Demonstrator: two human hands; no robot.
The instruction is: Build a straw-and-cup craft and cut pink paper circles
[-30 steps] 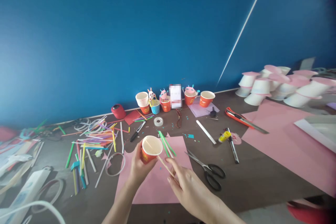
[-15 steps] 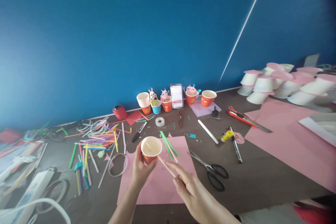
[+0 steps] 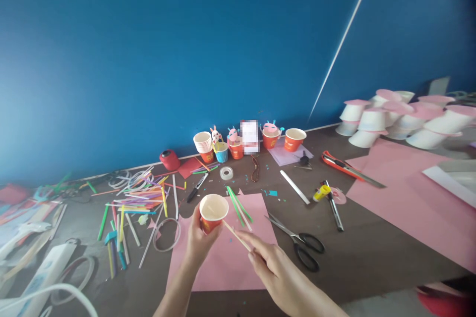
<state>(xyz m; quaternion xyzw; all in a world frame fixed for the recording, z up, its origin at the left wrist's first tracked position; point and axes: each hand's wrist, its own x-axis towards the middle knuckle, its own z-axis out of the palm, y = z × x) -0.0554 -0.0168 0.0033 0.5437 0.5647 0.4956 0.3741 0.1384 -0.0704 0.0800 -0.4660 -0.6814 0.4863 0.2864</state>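
My left hand [image 3: 198, 241] wraps round a red paper cup [image 3: 212, 228] with a pale inside, its mouth tilted towards me above a pink sheet [image 3: 226, 272]. Between the thumb and fingers of my right hand [image 3: 269, 260] is a thin pale stick [image 3: 237, 236]. It slants up to the cup's lower right side, and a pale length also shows inside the cup. Whether it passes through the wall, I cannot tell. Green and white straws [image 3: 238, 205] lie on the sheet just beyond. Black-handled scissors [image 3: 299, 240] rest to the right of my right hand.
Left of the sheet lie a pile of coloured straws [image 3: 141, 197] and a tape roll [image 3: 167, 235]. Decorated cups [image 3: 270, 138] line the blue wall. On the right are a utility knife [image 3: 345, 166], a yellow glue stick [image 3: 321, 193] and white cups with pink discs [image 3: 374, 121].
Both hands keep their hold on the cup and the stick. The right hand has shifted very slightly right and down; the pale length inside the cup shows a little less.
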